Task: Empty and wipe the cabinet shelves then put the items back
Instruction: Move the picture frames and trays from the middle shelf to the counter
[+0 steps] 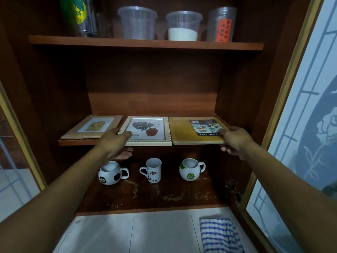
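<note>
On the middle shelf lie a wooden picture frame, a white leaf-print frame and a yellow food tray with a label card. My left hand grips the front left corner of the leaf-print frame, thumb on top and fingers underneath. My right hand grips the food tray's front right corner the same way. A blue-and-white checked cloth lies on the floor below.
The top shelf carries a glass with a green print, two clear tubs, one holding white grains, and a jar with an orange label. Three mugs stand on the stained bottom shelf. Glass cabinet doors stand open at both sides.
</note>
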Demonstrator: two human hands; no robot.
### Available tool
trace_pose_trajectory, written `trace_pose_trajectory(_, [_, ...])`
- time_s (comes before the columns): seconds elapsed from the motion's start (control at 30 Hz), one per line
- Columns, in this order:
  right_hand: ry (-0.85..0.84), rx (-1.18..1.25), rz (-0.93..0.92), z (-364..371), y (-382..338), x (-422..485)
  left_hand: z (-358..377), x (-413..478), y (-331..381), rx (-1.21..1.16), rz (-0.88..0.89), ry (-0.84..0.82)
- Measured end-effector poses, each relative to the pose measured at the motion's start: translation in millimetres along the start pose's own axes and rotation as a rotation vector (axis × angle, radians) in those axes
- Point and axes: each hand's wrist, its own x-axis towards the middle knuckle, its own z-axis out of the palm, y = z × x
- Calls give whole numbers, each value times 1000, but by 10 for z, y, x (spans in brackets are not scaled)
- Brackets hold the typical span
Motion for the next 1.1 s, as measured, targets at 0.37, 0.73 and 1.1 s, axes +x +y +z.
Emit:
trace_pose_trajectory(0.37, [47, 126, 25, 60, 3, 40, 14, -34, -34, -390, 13, -57])
trace_pose_trajectory(0.73, [105, 210, 26, 81, 10, -23, 60, -68, -59, -409, 63, -6])
trace_pose_trajectory(1.1, [105, 299, -23, -70, -84, -272, -55, -185, 90, -478, 129, 7])
